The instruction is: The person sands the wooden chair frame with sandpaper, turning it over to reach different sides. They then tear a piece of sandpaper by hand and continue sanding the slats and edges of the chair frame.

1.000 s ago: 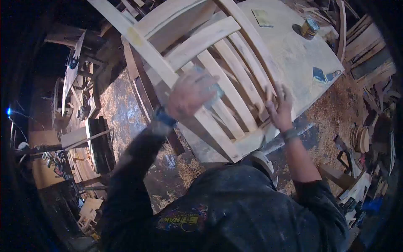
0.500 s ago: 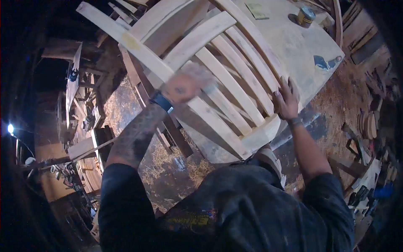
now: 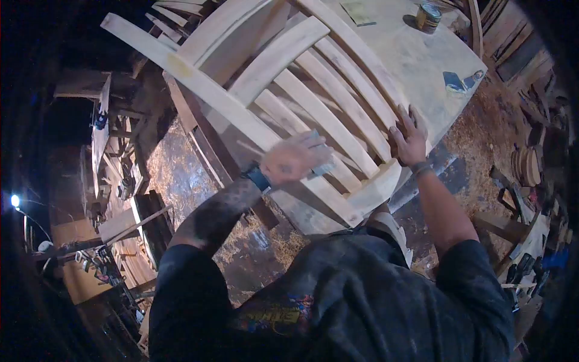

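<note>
A pale, unfinished wooden chair frame (image 3: 244, 78) with several curved slats lies on a worktable, tilted across my view. My left hand (image 3: 292, 160), wearing a dark wristband, lies over the long side rail and the nearest slat. Under its fingers it presses a greyish-green piece of sandpaper (image 3: 322, 164), partly hidden by the hand. My right hand (image 3: 412, 140) rests on the far rail near the frame's lower corner. Its fingers are stretched along the wood, with the thumb apart.
The pale worktable (image 3: 398, 45) carries a small tin (image 3: 427, 18), a flat greenish sheet (image 3: 358, 13) and a blue-and-white scrap (image 3: 455, 82). Wood shavings (image 3: 244, 238) litter the floor. Offcuts (image 3: 528, 166) are piled at the right, and more timber stands at the left.
My left hand has slid down and right along the frame, and the sandpaper under it now shows clearly. The right hand stays at the same corner. The view has shifted slightly.
</note>
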Available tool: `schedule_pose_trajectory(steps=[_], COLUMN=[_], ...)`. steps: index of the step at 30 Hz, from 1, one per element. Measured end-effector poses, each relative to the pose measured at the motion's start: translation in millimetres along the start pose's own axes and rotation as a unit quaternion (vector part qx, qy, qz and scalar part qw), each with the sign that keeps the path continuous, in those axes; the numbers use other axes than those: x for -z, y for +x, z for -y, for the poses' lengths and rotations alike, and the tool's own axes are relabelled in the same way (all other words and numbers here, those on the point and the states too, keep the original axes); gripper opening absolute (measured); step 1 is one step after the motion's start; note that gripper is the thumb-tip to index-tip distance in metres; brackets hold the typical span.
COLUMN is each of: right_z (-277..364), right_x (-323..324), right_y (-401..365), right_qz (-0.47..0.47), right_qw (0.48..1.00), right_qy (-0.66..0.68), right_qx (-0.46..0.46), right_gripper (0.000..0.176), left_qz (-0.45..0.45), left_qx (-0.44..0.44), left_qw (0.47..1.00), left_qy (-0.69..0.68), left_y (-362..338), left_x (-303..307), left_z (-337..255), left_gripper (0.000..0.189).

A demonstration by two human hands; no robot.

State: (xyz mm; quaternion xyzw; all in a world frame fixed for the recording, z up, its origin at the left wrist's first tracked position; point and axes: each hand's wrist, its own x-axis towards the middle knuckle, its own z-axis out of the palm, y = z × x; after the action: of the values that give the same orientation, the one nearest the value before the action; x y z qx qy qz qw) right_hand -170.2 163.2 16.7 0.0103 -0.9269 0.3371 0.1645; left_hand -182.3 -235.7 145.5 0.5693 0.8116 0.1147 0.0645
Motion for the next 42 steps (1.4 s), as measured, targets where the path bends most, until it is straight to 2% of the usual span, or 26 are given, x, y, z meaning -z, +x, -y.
schedule_pose_trajectory(steps=[3, 5, 7, 10, 13, 14, 17, 20, 23, 25, 28, 30, 31, 32, 35, 36, 39, 42], right_z=[-1, -4, -1, 0, 4, 4, 6, 3, 1, 10, 5, 6, 5, 4, 12, 10, 9, 8], right_x=[0, -2, -5, 2, 1, 1, 5, 1, 4, 8, 7, 6, 6, 6, 12, 12, 11, 14], right_y=[0, -4, -1, -1, -3, -1, -1, -2, -3, -2, -3, 1, -1, -2, -1, -2, -2, 0], right_qz=[0.005, 0.003, -0.003, -0.005, 0.0, -0.001, -0.004, 0.001, 0.011, 0.009, 0.005, 0.002, 0.0, 0.0, 0.006, 0.006, 0.012, 0.023], right_qw=[1.0, 1.0, 1.0, 1.0, 1.0, 1.0, 1.0, 1.0, 0.999, 1.0, 1.0, 1.0, 1.0, 1.0, 0.999, 0.999, 0.999, 0.998], right_qy=[-0.004, -0.002, -0.001, -0.009, -0.006, -0.006, -0.003, -0.02, -0.027, -0.009, -0.016, -0.011, -0.004, 0.003, 0.017, 0.02, 0.036, 0.035], right_qx=[-0.007, -0.009, -0.006, -0.004, -0.008, -0.01, -0.016, -0.006, -0.013, -0.027, -0.009, -0.009, -0.015, -0.019, -0.04, -0.037, -0.036, -0.038], right_gripper=[0.068, 0.068, 0.068, 0.068, 0.068, 0.068, 0.068, 0.067, 0.066, 0.066, 0.066, 0.066, 0.066, 0.067, 0.065, 0.065, 0.065, 0.066], left_qz=[-0.011, -0.015, -0.024, 0.032, -0.059, -0.06, 0.007, -0.007, -0.002, -0.049, -0.07, -0.05, 0.049, 0.063, 0.268, 0.213, 0.047, 0.115], left_qx=[0.17, 0.156, 0.12, 0.102, 0.167, 0.19, 0.176, 0.035, 0.111, 0.203, 0.186, 0.09, 0.026, -0.056, 0.024, 0.022, 0.075, 0.019], left_qw=[0.985, 0.985, 0.991, 0.993, 0.977, 0.968, 0.983, 0.999, 0.993, 0.969, 0.96, 0.994, 0.997, 0.996, 0.961, 0.966, 0.985, 0.986], left_qy=[-0.006, 0.069, 0.048, 0.055, 0.122, 0.151, -0.056, 0.012, 0.044, 0.129, 0.197, 0.028, -0.047, -0.02, 0.068, 0.147, 0.149, 0.116], left_y=[-15, -15, -10, -14, -21, -15, 16, 24, 9, -10, 4, 8, 12, 10, 49, 51, 62, 67], left_x=[63, 64, 20, 36, 62, 53, 2, -52, -13, 23, 43, 6, -11, -21, 38, 53, 107, 82], left_z=[32, 20, 8, 20, 40, 26, -28, -60, -17, 11, -6, -28, -35, -46, -50, -39, -14, 23], left_gripper=[0.053, 0.057, 0.06, 0.061, 0.057, 0.052, 0.05, 0.048, 0.048, 0.051, 0.041, 0.037, 0.034, 0.033, 0.045, 0.053, 0.057, 0.058])
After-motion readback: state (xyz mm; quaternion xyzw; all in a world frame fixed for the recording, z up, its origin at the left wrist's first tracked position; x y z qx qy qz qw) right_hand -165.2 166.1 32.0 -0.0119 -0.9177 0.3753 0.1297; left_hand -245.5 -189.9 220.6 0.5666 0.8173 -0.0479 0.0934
